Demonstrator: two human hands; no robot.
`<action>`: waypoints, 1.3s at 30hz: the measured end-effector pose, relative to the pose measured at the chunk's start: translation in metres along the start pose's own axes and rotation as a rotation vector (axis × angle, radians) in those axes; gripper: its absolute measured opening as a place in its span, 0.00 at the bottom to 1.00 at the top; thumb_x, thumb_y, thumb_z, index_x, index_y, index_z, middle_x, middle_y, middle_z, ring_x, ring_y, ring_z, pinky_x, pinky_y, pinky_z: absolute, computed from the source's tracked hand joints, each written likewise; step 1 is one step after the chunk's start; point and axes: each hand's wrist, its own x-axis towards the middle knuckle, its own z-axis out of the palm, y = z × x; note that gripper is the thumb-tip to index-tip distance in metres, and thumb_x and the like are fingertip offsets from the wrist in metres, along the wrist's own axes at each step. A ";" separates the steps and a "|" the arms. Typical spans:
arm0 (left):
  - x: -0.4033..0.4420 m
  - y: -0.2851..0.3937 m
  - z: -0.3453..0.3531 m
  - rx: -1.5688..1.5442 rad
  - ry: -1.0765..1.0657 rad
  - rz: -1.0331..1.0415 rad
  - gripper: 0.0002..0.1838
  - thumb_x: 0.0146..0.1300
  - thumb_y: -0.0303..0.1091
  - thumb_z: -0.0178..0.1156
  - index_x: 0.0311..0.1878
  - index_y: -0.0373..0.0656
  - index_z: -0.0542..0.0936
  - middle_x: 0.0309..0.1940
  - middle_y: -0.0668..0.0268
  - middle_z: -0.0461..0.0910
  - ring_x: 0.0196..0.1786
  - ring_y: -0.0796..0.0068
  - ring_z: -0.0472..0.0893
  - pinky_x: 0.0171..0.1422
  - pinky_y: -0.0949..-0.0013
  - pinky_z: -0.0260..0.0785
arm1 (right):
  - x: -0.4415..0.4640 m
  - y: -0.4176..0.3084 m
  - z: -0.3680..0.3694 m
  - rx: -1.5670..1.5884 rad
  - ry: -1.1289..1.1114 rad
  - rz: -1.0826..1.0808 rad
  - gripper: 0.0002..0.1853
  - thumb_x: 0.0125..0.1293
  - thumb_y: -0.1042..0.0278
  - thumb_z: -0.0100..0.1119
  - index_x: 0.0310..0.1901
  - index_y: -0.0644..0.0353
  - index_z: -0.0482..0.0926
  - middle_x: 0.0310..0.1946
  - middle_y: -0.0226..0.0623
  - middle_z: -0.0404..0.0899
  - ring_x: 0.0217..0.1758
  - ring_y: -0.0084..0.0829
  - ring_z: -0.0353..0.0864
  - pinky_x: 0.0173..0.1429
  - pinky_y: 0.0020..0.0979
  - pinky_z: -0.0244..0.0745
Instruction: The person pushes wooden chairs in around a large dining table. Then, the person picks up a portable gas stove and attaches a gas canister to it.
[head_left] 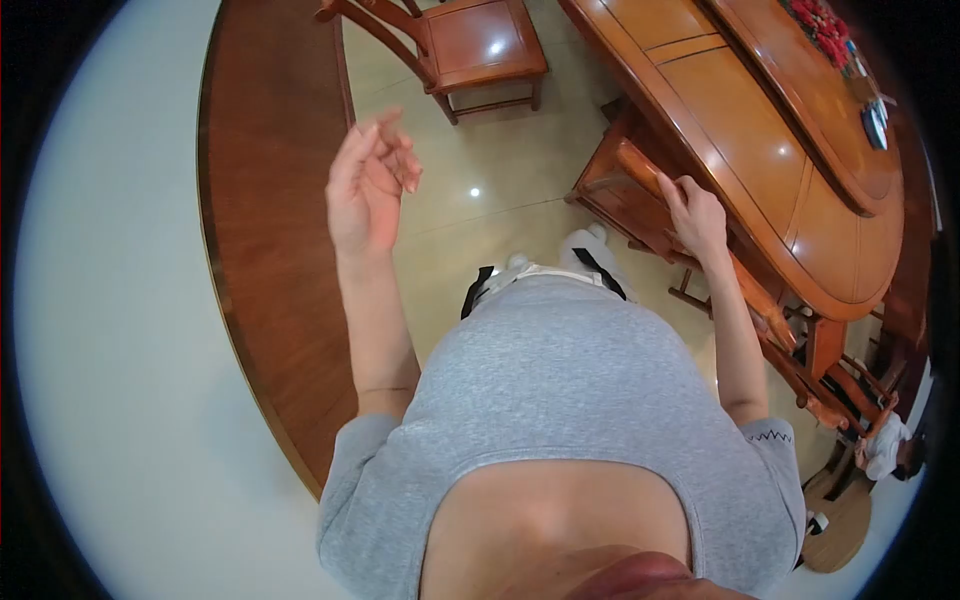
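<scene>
My left hand (373, 185) is raised over the tiled floor, palm up and fingers loosely curled and apart, with nothing in it. On the right, my right hand (697, 215) is closed around the top rail of a wooden chair (640, 165). That chair stands against the edge of a large oval wooden table (740, 130), its seat partly under the tabletop.
A second wooden chair (485, 45) stands at the top centre. Dark wood panelling (270, 200) runs down the left side. Red flowers (822, 28) lie on the table. At the lower right are a person (887, 447) and a round stool (838, 525).
</scene>
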 end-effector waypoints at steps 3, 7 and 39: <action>-0.027 0.068 0.042 -0.002 -0.373 0.227 0.30 0.65 0.50 0.51 0.60 0.34 0.67 0.36 0.62 0.73 0.31 0.71 0.73 0.31 0.73 0.64 | -0.002 -0.006 0.005 -0.045 0.020 0.008 0.29 0.67 0.40 0.46 0.33 0.65 0.76 0.23 0.53 0.77 0.33 0.53 0.79 0.38 0.44 0.71; -0.015 0.118 0.072 -0.066 -0.852 0.539 0.38 0.61 0.60 0.54 0.61 0.36 0.64 0.41 0.58 0.69 0.33 0.70 0.70 0.34 0.72 0.67 | -0.004 -0.025 0.003 -0.004 0.128 -0.024 0.26 0.68 0.44 0.48 0.30 0.64 0.74 0.22 0.54 0.75 0.31 0.53 0.77 0.35 0.44 0.70; 0.202 0.271 -0.050 0.296 -0.920 0.849 0.28 0.66 0.43 0.54 0.69 0.68 0.62 0.35 0.73 0.71 0.25 0.77 0.69 0.29 0.70 0.60 | 0.034 -0.049 0.019 -0.157 -0.048 0.030 0.13 0.67 0.60 0.50 0.32 0.62 0.67 0.23 0.48 0.68 0.29 0.50 0.71 0.34 0.44 0.65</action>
